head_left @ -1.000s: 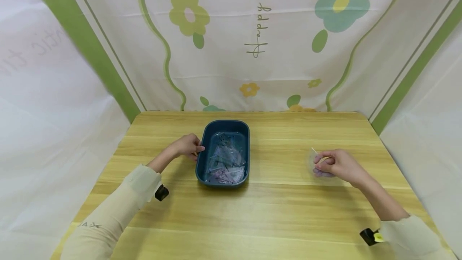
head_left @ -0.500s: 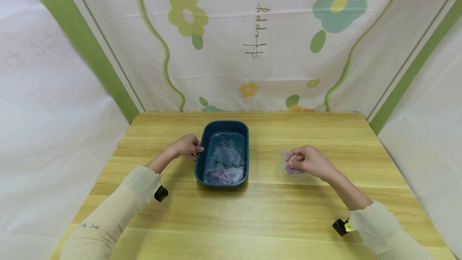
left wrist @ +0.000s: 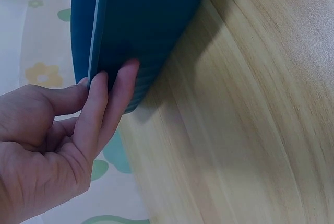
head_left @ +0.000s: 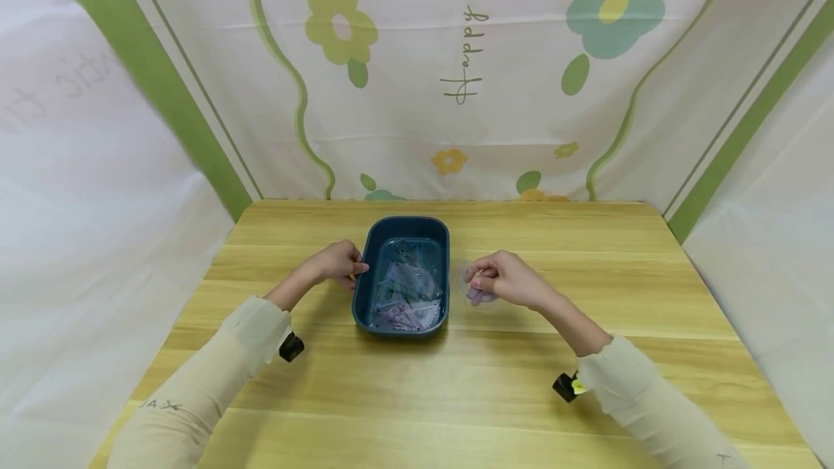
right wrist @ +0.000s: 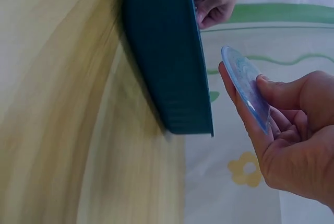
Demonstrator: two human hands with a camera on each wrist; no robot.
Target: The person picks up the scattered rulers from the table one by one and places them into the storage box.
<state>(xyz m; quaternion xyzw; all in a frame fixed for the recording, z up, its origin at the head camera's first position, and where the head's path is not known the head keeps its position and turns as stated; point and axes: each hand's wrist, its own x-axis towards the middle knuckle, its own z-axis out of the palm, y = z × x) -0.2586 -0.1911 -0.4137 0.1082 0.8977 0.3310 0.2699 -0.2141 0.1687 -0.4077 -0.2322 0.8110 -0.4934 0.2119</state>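
A dark blue plastic bin (head_left: 402,332) stands on the wooden table, with several clear and purplish drawing pieces, triangles (head_left: 399,315) among them, lying in it. At its left wall, my left hand (head_left: 337,264) pinches the rim, thumb inside and fingers along the outer side, as the left wrist view shows. Just right of the bin, my right hand (head_left: 511,281) pinches a clear plastic protractor (right wrist: 244,83) with a graduated curved edge. Thumb and fingers press its two faces. In the right wrist view the protractor is tilted and apart from the bin wall.
The wooden table (head_left: 417,396) reaches back to a white curtain (head_left: 404,107) printed with flowers. More white cloth hangs at the left and right. A small black device (head_left: 291,347) sits at the left wrist, another (head_left: 565,386) at the right.
My right hand has moved left across the table with the protractor, from the right side to close beside the bin. My left hand and the bin have stayed in place.
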